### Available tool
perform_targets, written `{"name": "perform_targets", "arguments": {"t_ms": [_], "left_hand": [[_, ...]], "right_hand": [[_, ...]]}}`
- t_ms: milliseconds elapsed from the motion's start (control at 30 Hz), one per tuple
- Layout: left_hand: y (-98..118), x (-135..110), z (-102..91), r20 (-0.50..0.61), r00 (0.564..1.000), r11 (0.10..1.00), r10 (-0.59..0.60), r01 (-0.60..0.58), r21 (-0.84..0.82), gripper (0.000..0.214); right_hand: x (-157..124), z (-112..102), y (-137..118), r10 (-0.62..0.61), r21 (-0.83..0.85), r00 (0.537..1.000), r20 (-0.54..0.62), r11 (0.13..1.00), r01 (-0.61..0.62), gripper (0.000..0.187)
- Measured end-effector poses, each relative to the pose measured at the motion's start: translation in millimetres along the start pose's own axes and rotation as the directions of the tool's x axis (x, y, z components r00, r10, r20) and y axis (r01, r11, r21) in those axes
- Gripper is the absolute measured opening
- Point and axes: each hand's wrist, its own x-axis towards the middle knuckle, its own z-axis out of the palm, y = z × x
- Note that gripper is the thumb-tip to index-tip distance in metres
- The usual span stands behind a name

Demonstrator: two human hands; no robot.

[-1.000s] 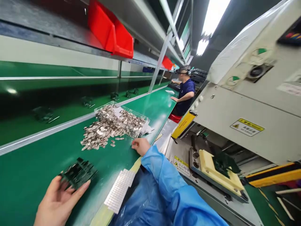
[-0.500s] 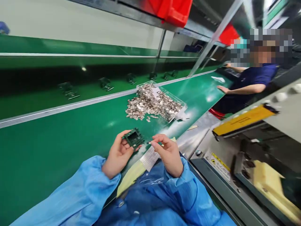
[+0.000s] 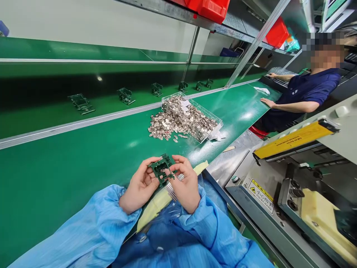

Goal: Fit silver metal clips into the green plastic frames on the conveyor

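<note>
A small green circuit board frame point(image 3: 159, 166) with a square opening is held up over the near edge of the green worktop point(image 3: 83, 167). My left hand point(image 3: 141, 184) grips its left side between thumb and fingers. At its right edge, my right hand point(image 3: 184, 182) has thumb and fingertips closed on the frame; any small part between them is hidden. Below my hands lie a pale yellow sheet point(image 3: 152, 210) and a silvery strip with rows of small marks point(image 3: 171, 192). Farther off, a clear tray point(image 3: 208, 136) lies among a heap of small silvery metal pieces point(image 3: 163, 124).
Several similar green assemblies point(image 3: 125, 96) stand in a row on the belt behind the metal rail point(image 3: 111, 117). A machine with a yellow bar point(image 3: 295, 139) and hand-injury warning label point(image 3: 260, 195) is at my right. A person in dark blue point(image 3: 304, 91) sits farther along the worktop.
My right hand has moved left from beside the circuit board frame to touch its right edge. The frame has tilted in my left hand. The view has sharpened and shifted slightly.
</note>
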Motion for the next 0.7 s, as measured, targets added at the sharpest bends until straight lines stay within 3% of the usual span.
{"name": "perform_targets", "arguments": {"t_ms": [267,433,700], "left_hand": [[-1.3,-2.4,2.5,-0.109,0.992,0.99,-0.065,0.078,0.115,0.034],[1.5,-3.6,6.2,-0.176,0.982,0.983,-0.074,0.102,0.154,0.035],[0.8,-6.7,7.7,-0.123,0.976,0.977,-0.182,0.193,0.09,0.042]], "right_hand": [[-6.1,4.7,-1.8,-0.002,-0.052,0.999,-0.05,0.999,-0.001,0.009],[-7.9,6.5,3.4,0.043,0.019,0.999,-0.009,0.999,-0.042,0.01],[-14.3,5.8,4.3,0.144,0.134,0.99,0.003,0.981,-0.144,0.005]]}}
